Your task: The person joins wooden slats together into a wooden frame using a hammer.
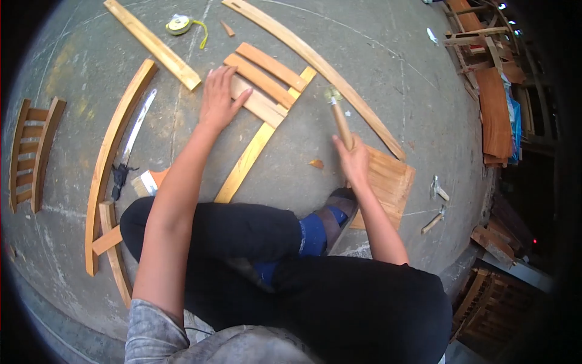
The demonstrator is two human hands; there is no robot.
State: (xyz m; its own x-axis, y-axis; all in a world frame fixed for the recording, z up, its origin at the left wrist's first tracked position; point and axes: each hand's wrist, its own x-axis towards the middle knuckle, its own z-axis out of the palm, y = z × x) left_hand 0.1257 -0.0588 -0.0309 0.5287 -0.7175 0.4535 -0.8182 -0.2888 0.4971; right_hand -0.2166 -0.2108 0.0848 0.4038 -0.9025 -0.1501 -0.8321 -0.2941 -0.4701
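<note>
My left hand (217,100) grips the left end of a pale wooden slat (264,108), its thumb along the lower side. Two more slats (267,65) lie beside it, roughly parallel. Their right ends meet a curved yellowish wooden rail (245,161), which runs down toward my leg. In my right hand (354,161) is a hammer (341,124), held by its wooden handle to the right of the slats. Motion blurs the hammer's head. Below that hand, a square wooden board (388,182) lies on the floor, partly covered by my forearm.
Long wooden pieces (154,45) (321,70) lie ahead, near a tape measure (179,24). On the left are a curved rail (115,139), a saw blade (139,124), a brush (147,182) and a slatted frame (36,155). Two tools (433,221) (439,189) and stacked wood (497,115) are rightward.
</note>
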